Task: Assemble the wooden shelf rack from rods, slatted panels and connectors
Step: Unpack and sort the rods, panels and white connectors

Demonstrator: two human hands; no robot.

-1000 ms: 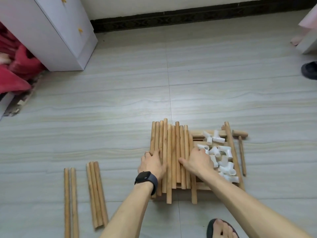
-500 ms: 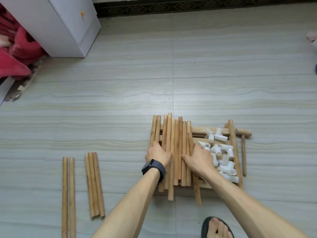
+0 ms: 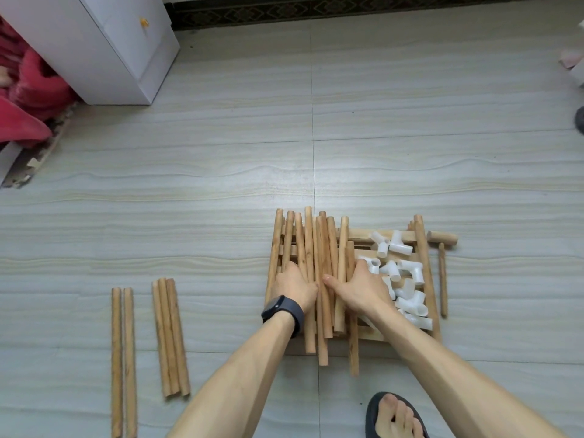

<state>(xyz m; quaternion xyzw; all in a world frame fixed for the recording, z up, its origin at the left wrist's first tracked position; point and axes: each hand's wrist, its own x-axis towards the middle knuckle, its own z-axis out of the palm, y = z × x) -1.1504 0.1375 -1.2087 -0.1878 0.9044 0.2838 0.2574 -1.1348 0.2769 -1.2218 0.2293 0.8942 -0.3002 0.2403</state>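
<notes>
A pile of several wooden rods (image 3: 319, 241) lies lengthwise on a slatted wooden panel (image 3: 360, 233) on the floor. My left hand (image 3: 295, 284), with a dark watch on its wrist, rests palm down on the left part of the pile. My right hand (image 3: 363, 286) rests palm down on the right part, thumb spread toward the left hand. Several white plastic connectors (image 3: 407, 279) lie heaped on the panel right of my right hand. A longer rod (image 3: 425, 263) lies along the panel's right side.
Two rods (image 3: 123, 358) and a group of three rods (image 3: 170, 336) lie apart on the floor at the left. A thin rod (image 3: 442, 279) and a short thick dowel (image 3: 442, 238) lie right of the panel. White cabinet (image 3: 104, 49) at back left; my sandalled foot (image 3: 395, 418) below.
Both hands stay on the rod pile and have shuffled it; the rods now lie more unevenly, some slid nearer to me. The view has tilted down slightly.
</notes>
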